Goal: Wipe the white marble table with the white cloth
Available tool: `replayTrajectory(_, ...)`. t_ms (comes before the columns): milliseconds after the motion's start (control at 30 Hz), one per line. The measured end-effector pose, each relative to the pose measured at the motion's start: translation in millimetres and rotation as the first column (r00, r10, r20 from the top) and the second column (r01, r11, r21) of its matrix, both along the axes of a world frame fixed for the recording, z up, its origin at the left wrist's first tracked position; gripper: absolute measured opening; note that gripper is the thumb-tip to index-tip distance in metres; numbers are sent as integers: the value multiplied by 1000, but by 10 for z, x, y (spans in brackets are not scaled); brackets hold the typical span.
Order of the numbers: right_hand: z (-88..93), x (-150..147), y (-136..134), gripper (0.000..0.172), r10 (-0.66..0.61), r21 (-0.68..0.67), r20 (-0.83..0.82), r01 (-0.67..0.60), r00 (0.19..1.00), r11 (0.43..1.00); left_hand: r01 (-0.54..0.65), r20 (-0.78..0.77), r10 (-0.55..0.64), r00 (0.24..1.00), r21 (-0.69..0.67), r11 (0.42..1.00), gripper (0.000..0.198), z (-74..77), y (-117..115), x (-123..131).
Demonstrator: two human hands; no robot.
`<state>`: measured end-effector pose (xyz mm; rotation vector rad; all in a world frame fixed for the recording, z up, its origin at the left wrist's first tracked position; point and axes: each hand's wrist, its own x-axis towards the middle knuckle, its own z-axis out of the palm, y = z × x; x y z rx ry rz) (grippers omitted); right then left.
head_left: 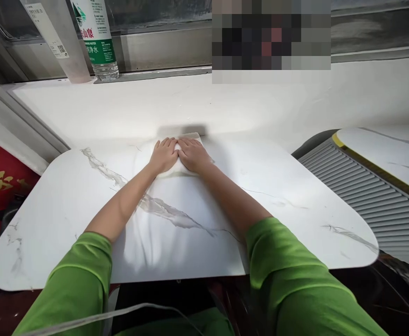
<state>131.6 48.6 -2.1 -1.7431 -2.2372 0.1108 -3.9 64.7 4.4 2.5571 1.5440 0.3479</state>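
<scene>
Both my hands lie flat, side by side, on a small folded white cloth (196, 138) at the far edge of a white marble-patterned table (67, 196). My left hand (164, 154) presses the cloth's left part, fingers stretched forward. My right hand (193, 154) covers the right part, fingers flat and touching the left hand. Most of the cloth is hidden under my palms. My arms reach forward in green sleeves.
A white window ledge (260, 102) runs behind the table. On its left stand a water bottle with a green label (97, 39) and a leaning white panel (57, 37). A ribbed grey unit (365, 196) and a second marble tabletop (393, 149) sit right. Red fabric (1, 182) is left.
</scene>
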Motion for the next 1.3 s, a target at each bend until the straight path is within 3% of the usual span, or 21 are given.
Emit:
replayTrajectory(100, -10, -4, -6, 55, -10, 18, 4, 10, 1000, 1000, 7, -13, -6, 1000, 10, 1000, 51, -18, 2, 3)
replayTrajectory(233, -20, -41, -199, 55, -23, 30, 19, 23, 1000, 999, 19, -32, -19, 999, 15, 1000, 50, -4, -205, -49)
replayTrajectory(667, -97, -669, -1743, 54, 43, 153, 18, -46, 999, 987, 124, -19, -122, 992, 94, 988, 51, -41, -1696, -816)
replayTrajectory(833, -153, -887, -1957, 54, 126, 224, 33, -131, 991, 966, 91, -11, -90, 996, 95, 991, 51, -33, -2018, -1091)
replayTrajectory(967, -129, -1026, -1723, 53, 170, 195, 56, -178, 984, 965, 50, -32, -47, 998, 70, 996, 51, -12, -1846, -1234)
replayTrajectory(1300, -14, -1354, -515, 44, 166, 155, 71, -176, 984, 972, -73, -46, 75, 996, 51, 996, 49, 55, -638, -1418)
